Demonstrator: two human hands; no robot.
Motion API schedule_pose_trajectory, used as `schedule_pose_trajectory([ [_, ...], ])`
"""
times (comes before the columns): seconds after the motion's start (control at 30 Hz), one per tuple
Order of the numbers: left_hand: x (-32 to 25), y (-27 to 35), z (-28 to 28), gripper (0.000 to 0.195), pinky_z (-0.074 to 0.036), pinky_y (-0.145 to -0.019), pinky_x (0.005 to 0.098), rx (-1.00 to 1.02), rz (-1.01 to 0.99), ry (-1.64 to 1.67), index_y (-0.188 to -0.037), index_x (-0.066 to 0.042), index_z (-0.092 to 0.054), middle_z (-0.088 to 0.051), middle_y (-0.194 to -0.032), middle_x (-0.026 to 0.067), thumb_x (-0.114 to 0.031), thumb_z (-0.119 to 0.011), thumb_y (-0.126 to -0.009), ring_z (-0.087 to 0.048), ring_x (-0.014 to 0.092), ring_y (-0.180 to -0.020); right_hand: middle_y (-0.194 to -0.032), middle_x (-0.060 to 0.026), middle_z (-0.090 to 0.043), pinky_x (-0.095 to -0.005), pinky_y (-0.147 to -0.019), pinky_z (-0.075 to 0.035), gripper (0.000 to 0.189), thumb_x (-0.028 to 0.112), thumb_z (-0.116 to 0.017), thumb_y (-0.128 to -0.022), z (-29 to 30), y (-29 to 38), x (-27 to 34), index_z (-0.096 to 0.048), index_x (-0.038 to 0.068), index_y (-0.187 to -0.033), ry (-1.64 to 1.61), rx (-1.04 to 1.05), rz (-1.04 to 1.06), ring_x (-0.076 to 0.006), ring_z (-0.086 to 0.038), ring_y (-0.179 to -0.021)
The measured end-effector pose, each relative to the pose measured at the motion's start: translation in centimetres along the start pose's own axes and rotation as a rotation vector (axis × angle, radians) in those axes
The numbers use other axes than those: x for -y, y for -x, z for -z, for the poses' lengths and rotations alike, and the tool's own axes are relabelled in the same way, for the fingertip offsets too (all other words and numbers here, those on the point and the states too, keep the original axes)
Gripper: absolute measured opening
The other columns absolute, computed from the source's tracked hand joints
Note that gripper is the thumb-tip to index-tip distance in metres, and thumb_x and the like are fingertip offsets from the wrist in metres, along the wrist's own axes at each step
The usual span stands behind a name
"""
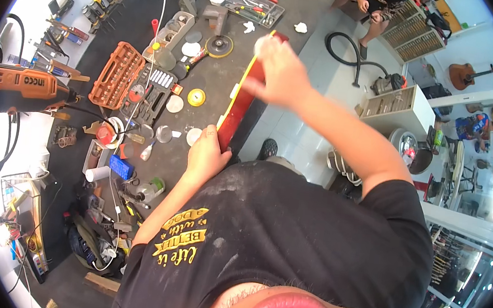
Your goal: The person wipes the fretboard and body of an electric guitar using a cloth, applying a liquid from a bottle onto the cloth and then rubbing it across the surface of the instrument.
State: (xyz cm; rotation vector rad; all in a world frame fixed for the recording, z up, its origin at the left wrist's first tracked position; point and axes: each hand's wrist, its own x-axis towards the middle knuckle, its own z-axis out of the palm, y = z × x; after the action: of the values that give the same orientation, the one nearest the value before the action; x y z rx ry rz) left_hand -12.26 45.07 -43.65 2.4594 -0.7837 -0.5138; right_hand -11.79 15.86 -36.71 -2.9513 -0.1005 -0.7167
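A long, glossy red piece with a bright yellow edge stands on its side along the near edge of the dark workbench. My left hand grips its near end, thumb on the red face. Over the far end is my right hand, motion-blurred, its fingers reaching to the yellow edge. A pale round patch shows at its fingertips; whether it is something held, I cannot tell. Beside the piece on the bench lie a round yellow tin and a white disc.
An angle polisher with a round pad lies behind. An open orange socket case, a tray of hand tools and a spray bottle are on the bench. A vacuum hose loops on the floor near a seated person.
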Motion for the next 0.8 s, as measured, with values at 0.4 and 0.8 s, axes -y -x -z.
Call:
schedule_pose_trajectory([
  [0.4, 0.1, 0.2, 0.3, 0.057, -0.059, -0.090, 0.0577, -0.007, 0.014, 0.029, -0.127, 0.002, -0.052, -0.069, -0.119, 0.0280, -0.021, -0.085, -0.086, -0.072, 0.049, -0.108, -0.155, -0.0239, -0.063, -0.0558, -0.127, -0.040, 0.085, 0.068, -0.066, -0.100, -0.2, -1.1, -3.8, -0.062, -0.002, -0.149, -0.044, 0.083, 0.033, -0.0385, -0.057, -0.149],
  [0.8, -1.2, 0.7, -1.1, 0.065, -0.056, -0.099, 0.0539, -0.102, 0.147, 0.044, -0.132, 0.001, -0.055, -0.070, -0.121, 0.0308, -0.015, -0.085, -0.077, -0.069, 0.050, -0.117, -0.145, -0.0210, -0.071, -0.0536, -0.125, -0.044, 0.069, 0.053, -0.073, -0.097, -1.0, -1.4, -7.9, -0.069, -0.001, -0.141, -0.308, -0.040, 0.377, -0.0376, -0.064, -0.140],
])
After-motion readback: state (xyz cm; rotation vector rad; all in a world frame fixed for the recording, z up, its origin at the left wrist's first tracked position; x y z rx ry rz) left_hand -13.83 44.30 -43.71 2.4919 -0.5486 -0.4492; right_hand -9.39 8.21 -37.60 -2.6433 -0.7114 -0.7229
